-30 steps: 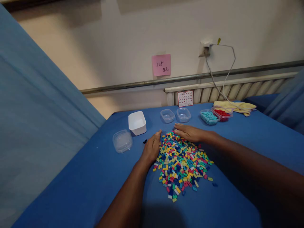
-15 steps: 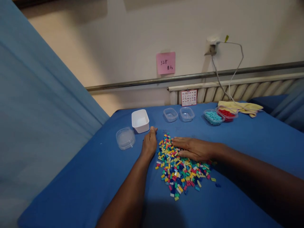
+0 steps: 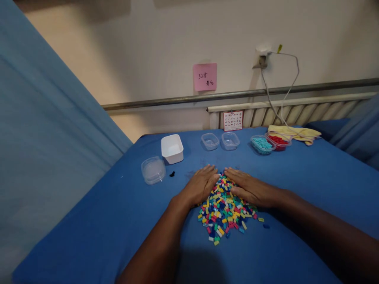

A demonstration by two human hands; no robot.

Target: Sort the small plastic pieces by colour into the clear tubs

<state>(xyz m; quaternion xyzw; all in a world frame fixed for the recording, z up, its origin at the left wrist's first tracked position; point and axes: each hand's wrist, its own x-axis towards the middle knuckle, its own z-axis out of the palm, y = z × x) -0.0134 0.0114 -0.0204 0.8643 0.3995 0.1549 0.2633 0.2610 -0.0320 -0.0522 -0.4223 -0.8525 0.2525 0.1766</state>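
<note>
A heap of small bricks in several colours (image 3: 226, 215) lies on the blue table cover (image 3: 118, 221). My left hand (image 3: 201, 184) rests flat on the heap's far left side, fingers stretched out. My right hand (image 3: 247, 187) lies flat on the far right side, fingers out too. The fingertips of both hands nearly meet at the far end of the heap. Neither hand holds anything.
Behind the heap stand a white tub (image 3: 172, 148), a stack of clear lids (image 3: 153, 170), two empty clear tubs (image 3: 210, 141) (image 3: 230, 140), a tub of turquoise bricks (image 3: 261, 144) and one of red bricks (image 3: 278, 141). A small black piece (image 3: 171, 173) lies near the lids. A yellow cloth (image 3: 294, 133) lies at the back right.
Both hands have come together over the far end of the heap, cupping it; the bricks have been pushed into a tighter pile, nearer to me. The left hand moved right from beside the white tub.
</note>
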